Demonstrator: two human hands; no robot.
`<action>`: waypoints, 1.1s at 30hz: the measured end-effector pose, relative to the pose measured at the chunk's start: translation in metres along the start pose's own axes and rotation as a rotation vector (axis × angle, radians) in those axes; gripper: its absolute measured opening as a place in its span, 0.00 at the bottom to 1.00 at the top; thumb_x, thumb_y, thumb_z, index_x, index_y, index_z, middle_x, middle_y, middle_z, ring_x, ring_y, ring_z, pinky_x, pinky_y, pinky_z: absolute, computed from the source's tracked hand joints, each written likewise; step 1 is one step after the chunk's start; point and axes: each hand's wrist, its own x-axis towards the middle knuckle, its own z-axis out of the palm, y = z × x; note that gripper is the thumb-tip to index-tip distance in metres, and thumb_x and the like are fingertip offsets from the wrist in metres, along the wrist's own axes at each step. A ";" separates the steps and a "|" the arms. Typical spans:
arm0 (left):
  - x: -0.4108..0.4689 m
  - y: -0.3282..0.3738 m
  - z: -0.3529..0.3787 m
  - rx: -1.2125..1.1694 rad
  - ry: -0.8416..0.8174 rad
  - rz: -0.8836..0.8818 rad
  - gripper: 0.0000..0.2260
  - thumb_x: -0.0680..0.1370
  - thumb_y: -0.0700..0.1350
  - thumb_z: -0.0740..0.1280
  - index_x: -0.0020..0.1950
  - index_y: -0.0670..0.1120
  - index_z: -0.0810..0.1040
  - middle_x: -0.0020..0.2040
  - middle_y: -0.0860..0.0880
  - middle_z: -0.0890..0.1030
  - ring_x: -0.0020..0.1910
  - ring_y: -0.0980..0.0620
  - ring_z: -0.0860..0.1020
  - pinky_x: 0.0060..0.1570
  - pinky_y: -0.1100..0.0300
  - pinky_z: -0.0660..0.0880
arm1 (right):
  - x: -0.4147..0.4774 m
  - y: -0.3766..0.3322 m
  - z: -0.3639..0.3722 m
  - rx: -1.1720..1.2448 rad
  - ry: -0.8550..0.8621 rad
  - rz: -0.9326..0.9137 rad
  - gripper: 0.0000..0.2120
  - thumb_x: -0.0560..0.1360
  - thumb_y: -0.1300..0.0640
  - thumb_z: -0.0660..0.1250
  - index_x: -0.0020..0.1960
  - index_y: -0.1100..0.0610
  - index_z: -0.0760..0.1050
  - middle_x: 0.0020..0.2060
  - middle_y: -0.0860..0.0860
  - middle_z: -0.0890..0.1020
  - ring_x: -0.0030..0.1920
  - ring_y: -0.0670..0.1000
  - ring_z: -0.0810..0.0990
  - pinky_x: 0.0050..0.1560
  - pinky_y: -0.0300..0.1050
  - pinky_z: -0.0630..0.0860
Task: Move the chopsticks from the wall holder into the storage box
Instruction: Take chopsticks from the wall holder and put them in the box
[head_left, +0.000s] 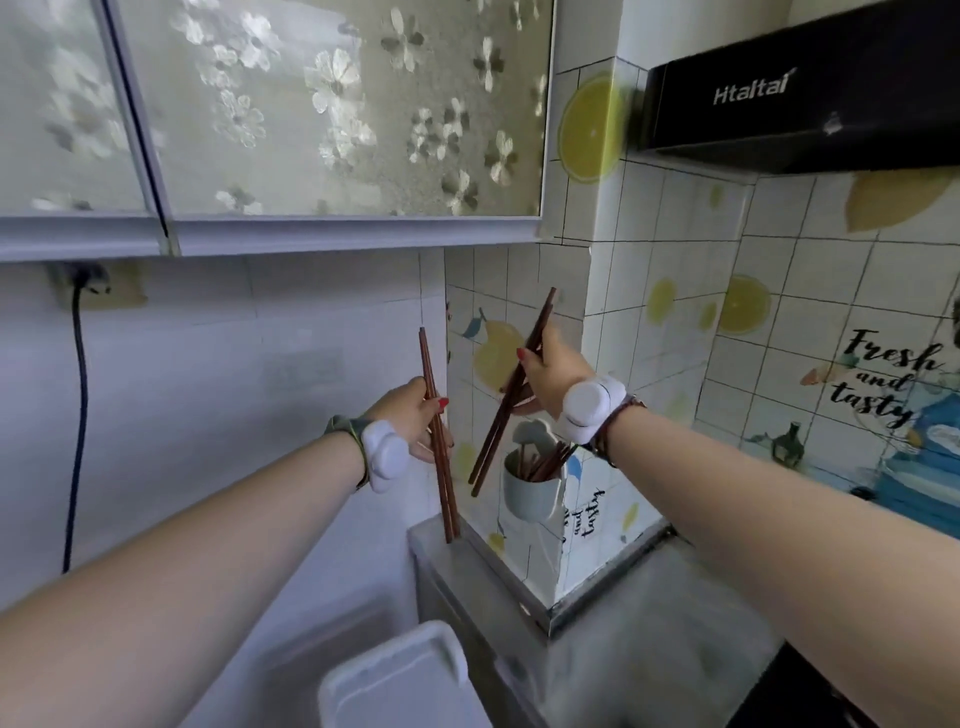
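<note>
My left hand (413, 415) grips a pair of dark brown chopsticks (436, 431), held nearly upright in front of the white wall. My right hand (550, 374) grips another pair of brown chopsticks (506, 402), tilted with the tips down-left, just above the wall holder. The pale grey wall holder (530, 493) hangs on the tiled wall and holds several more chopsticks (545, 465). The white storage box (400, 680) sits low at the bottom centre, below my left forearm.
A steel ledge (467, 571) runs under the holder. The frosted window's frame (311, 234) spans the top. A black range hood (805, 104) juts out at upper right. A socket with a dark cable (78, 415) sits on the left wall.
</note>
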 end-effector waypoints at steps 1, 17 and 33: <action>-0.009 -0.017 0.009 -0.020 0.011 -0.037 0.08 0.82 0.45 0.56 0.57 0.41 0.65 0.50 0.31 0.81 0.52 0.32 0.81 0.54 0.36 0.77 | -0.011 0.010 0.008 0.060 -0.053 0.064 0.07 0.81 0.58 0.55 0.58 0.58 0.63 0.48 0.62 0.83 0.46 0.63 0.84 0.46 0.63 0.81; -0.097 -0.249 0.144 -0.379 -0.144 -0.872 0.18 0.82 0.41 0.53 0.34 0.40 0.71 0.34 0.37 0.80 0.46 0.36 0.77 0.64 0.46 0.70 | -0.125 0.224 0.143 -0.103 -0.785 0.415 0.19 0.75 0.67 0.65 0.65 0.68 0.68 0.53 0.63 0.82 0.33 0.50 0.81 0.34 0.46 0.82; -0.193 -0.410 0.280 -0.353 -0.356 -1.084 0.03 0.78 0.33 0.63 0.47 0.39 0.74 0.38 0.40 0.80 0.31 0.46 0.81 0.30 0.55 0.82 | -0.280 0.438 0.225 -0.007 -1.200 1.154 0.18 0.77 0.67 0.64 0.66 0.62 0.67 0.39 0.58 0.85 0.41 0.60 0.84 0.43 0.58 0.83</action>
